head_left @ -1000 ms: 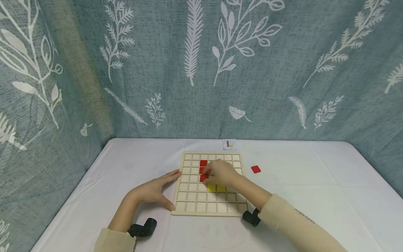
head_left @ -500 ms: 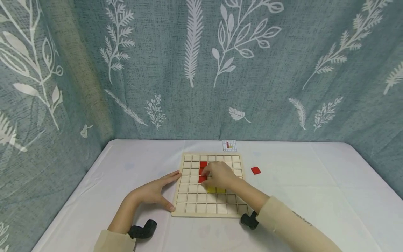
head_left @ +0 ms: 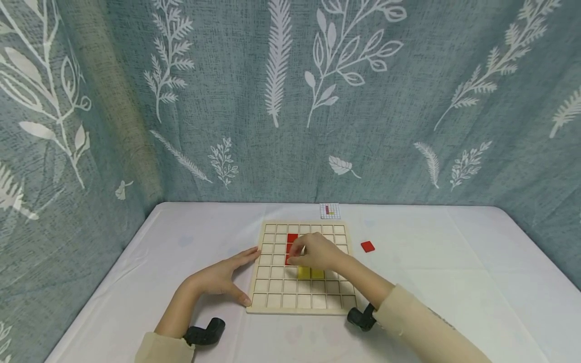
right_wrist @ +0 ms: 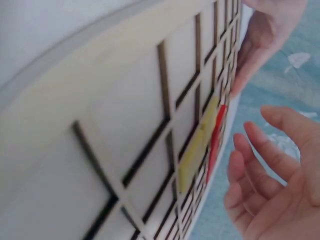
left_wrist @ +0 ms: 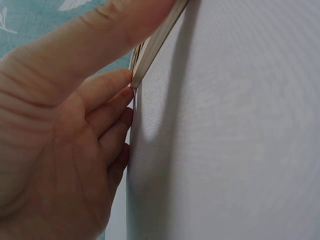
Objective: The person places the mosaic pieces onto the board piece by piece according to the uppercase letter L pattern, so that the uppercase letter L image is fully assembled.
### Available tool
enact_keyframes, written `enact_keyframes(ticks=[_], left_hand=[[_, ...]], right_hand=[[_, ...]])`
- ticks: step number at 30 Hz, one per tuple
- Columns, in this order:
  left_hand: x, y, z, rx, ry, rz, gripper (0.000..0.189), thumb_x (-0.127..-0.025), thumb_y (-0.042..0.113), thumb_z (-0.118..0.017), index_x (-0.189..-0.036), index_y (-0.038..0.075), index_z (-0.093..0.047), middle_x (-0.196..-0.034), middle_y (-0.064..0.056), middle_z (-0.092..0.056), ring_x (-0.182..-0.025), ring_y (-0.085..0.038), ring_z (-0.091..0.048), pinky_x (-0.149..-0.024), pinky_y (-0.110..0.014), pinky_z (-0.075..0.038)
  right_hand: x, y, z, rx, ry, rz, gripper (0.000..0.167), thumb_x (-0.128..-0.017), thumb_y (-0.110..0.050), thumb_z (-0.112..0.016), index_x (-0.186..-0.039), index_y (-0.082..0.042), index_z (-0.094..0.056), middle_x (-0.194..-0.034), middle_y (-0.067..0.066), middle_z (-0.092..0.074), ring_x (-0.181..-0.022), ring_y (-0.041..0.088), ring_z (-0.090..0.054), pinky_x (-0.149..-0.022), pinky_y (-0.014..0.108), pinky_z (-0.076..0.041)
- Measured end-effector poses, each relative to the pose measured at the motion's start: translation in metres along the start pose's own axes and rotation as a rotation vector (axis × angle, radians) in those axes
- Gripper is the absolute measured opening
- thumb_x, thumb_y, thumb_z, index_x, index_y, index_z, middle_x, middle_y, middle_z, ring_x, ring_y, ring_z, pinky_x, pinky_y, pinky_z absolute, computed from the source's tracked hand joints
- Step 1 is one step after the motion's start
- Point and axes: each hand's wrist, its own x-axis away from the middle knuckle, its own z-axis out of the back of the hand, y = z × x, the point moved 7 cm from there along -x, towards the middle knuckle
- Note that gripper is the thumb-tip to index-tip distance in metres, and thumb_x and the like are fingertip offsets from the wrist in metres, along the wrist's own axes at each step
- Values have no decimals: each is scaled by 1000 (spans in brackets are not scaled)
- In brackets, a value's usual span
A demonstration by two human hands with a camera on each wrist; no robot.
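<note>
A wooden grid board (head_left: 290, 309) lies on the table. Three red tiles (head_left: 292, 238) form a column in its cells, and two yellow tiles (head_left: 310, 273) sit side by side lower right of them. My right hand (head_left: 316, 252) hovers over the board, its fingertips by the lowest red tile and partly covering the column. In the right wrist view this right hand (right_wrist: 280, 175) has relaxed fingers, with a gap between thumb and forefinger and nothing held. My left hand (head_left: 220, 276) rests against the board's left edge, thumb at the near corner, fingers extended (left_wrist: 107, 92).
One loose red tile (head_left: 367, 246) lies right of the board. A small printed grid card (head_left: 330, 210) with a coloured pattern is behind it. White cloth (head_left: 431, 282) covers the table. A patterned curtain (head_left: 254, 101) hangs behind and at the left.
My right hand's fingertips have shifted slightly to the left and now cover more of the lowest red tile. The left hand stays at the board's edge.
</note>
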Motion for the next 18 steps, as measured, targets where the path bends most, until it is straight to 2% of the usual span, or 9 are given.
enact_keyframes(ticks=[5,10,18], left_hand=[[0,1,0,9,4,1,107,-59,28,-85,-145,4,-26,-153,-17,-14,-139,-42,-8,-107,-61,-11],[0,4,0,15,4,-6,106,-60,26,-85,-145,3,-26,-153,-18,-14,-138,-44,-8,-106,-62,-11],[0,2,1,25,5,16,107,-58,26,-86,-145,4,-27,-153,-16,-13,-139,-42,-7,-107,-61,-10]], right_hand=[[4,-6,-1,-49,-114,47,7,-85,-17,-63,-84,-12,-68,-75,-6,-64,-62,5,-52,-60,20,-44],[13,-5,-3,-76,-222,45,12,-87,-16,-61,-93,-9,-67,-81,-6,-64,-68,6,-56,-65,21,-45],[34,1,8,-135,-234,37,15,-88,-18,-57,-97,-9,-66,-83,-3,-65,-77,15,-62,-67,22,-47]])
